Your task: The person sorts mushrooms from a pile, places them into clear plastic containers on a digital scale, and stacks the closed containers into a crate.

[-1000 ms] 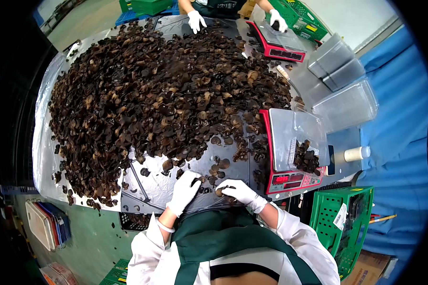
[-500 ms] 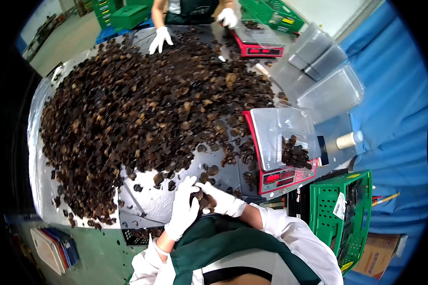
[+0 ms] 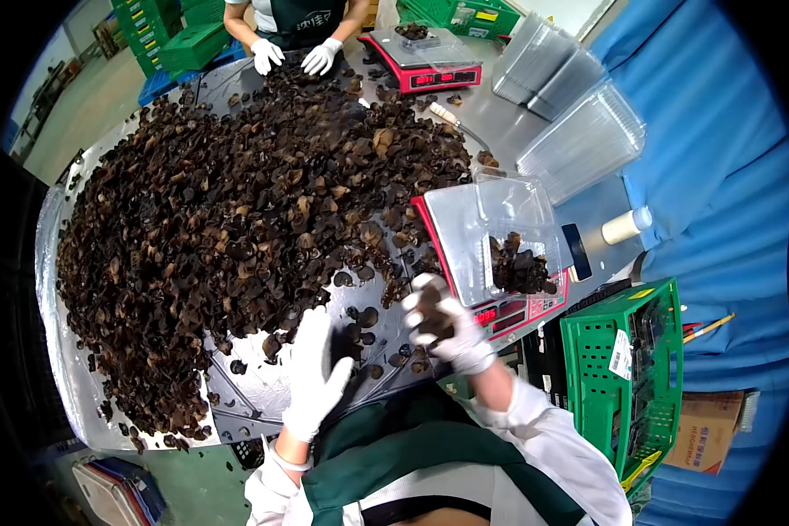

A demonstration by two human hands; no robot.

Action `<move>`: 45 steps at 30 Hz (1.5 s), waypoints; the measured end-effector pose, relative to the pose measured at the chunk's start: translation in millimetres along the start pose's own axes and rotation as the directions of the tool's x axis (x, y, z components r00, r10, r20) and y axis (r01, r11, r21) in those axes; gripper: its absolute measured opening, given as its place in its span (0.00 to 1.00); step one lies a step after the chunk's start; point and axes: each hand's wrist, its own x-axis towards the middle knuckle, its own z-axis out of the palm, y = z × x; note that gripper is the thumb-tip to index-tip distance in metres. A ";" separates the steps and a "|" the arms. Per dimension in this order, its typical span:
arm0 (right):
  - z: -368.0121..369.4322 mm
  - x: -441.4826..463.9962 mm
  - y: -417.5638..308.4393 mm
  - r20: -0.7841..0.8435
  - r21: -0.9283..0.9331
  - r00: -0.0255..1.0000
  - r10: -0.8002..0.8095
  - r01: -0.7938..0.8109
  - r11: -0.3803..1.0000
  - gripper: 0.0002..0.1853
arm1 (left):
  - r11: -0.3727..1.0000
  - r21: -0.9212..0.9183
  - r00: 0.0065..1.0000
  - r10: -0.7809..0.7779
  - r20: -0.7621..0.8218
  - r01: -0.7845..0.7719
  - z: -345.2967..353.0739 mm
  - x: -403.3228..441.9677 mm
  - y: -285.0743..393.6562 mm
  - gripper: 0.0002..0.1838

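A large heap of dark brown mushroom pieces covers much of the metal table. My left hand, in a white glove, lies at the heap's front edge with thumb and fingers apart and nothing held. Beside the near red scale, my right hand, also gloved, is raised with its fingers wrapped round a clump of dark pieces. On that scale rests an open clear plastic box, partly filled with the same pieces. A few loose pieces lie between my hands.
Across the table a co-worker's gloved hands touch the heap beside a second red scale. Stacked clear boxes, a phone and a white bottle stand right. A green crate sits beyond the near right edge.
My hands, together around pieces half a second ago, are apart. The right has moved toward the scale with a clump. The co-worker's right-side hand has left the far scale for the heap. The view has shifted.
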 end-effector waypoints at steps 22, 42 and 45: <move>-3.7 -51.2 -11.4 0.281 -0.834 0.937 -0.209 0.130 -0.536 0.32 | 0.979 0.184 0.946 0.023 0.324 -0.087 52.1 -37.6 -61.5 0.54; -15.9 27.7 191.1 0.195 -0.809 0.907 0.374 0.364 -0.462 0.28 | 0.983 0.162 0.994 0.070 0.085 -0.083 6.4 -121.3 -84.0 0.20; 2.3 41.4 243.5 0.286 -0.816 0.771 0.569 0.507 -0.277 0.33 | 0.971 0.233 0.998 -0.056 -0.005 0.056 -33.1 -164.9 -78.4 0.11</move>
